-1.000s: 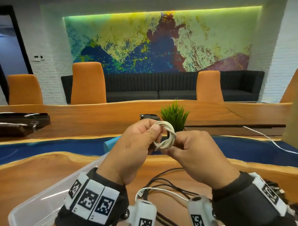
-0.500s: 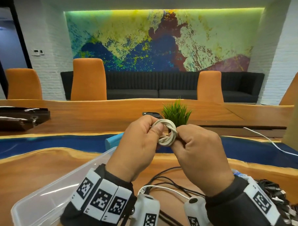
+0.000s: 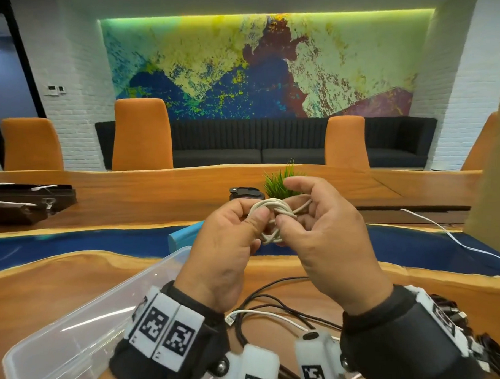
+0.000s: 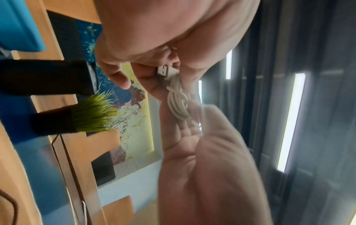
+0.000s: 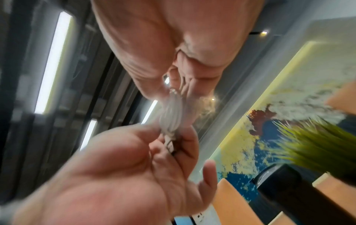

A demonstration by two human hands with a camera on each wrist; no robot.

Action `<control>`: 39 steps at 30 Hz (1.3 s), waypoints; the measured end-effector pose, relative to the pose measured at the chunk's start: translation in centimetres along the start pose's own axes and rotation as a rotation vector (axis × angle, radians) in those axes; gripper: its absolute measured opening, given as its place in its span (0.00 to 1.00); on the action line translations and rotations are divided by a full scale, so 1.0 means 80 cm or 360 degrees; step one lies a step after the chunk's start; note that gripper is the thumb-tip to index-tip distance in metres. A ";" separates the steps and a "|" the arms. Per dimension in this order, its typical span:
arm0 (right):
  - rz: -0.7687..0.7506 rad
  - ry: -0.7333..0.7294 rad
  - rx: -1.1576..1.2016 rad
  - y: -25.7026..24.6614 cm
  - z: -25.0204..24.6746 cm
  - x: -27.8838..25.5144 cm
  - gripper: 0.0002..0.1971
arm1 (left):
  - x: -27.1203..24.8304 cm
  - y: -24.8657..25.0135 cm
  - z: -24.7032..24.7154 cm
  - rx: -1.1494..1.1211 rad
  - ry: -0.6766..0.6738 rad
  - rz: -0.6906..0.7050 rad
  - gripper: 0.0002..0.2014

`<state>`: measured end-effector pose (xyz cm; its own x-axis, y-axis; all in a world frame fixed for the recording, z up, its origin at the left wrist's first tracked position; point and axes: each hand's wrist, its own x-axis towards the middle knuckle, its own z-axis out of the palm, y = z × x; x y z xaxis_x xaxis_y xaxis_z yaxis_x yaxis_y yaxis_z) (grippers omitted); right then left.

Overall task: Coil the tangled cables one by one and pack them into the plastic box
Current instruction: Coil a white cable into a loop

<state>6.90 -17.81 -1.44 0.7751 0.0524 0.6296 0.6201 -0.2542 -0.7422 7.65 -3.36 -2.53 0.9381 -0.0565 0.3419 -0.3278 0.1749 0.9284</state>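
Observation:
A white cable [image 3: 272, 216] wound into a small coil is held up between both hands above the wooden table [image 3: 38, 283]. My left hand [image 3: 252, 218] pinches the coil's left side with thumb over fingers. My right hand [image 3: 293, 217] presses its thumb on the wrapped middle, a strand running to its fingers, index raised. In the left wrist view the coil [image 4: 178, 105] and its USB plug [image 4: 163, 71] sit in my left fingers. In the right wrist view the coil [image 5: 171, 115] is blurred. The clear plastic box [image 3: 80, 319] lies lower left. Loose black and white cables [image 3: 266, 307] lie under my wrists.
A dark cable pile [image 3: 488, 346] sits at the right edge. A potted green plant [image 3: 277, 182], a black device [image 3: 246, 192] and a blue object [image 3: 183, 235] stand beyond my hands. A white cable [image 3: 455, 238] trails right. A dark tray [image 3: 27, 202] is far left.
My right hand has loosened from a closed grip: its fingers have lifted and spread, and a strand now runs from the coil to the right. The left hand keeps its pinch.

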 end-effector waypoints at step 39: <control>0.0362 -0.0338 0.0918 0.021 -0.032 0.010 0.24 | 0.008 -0.019 -0.026 -0.0654 -0.0934 -0.0566 0.19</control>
<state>8.29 -20.65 -1.63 0.8650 0.2629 0.4274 0.3576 0.2745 -0.8926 8.97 -1.64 -4.03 0.7289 -0.6651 0.1622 0.1546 0.3907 0.9075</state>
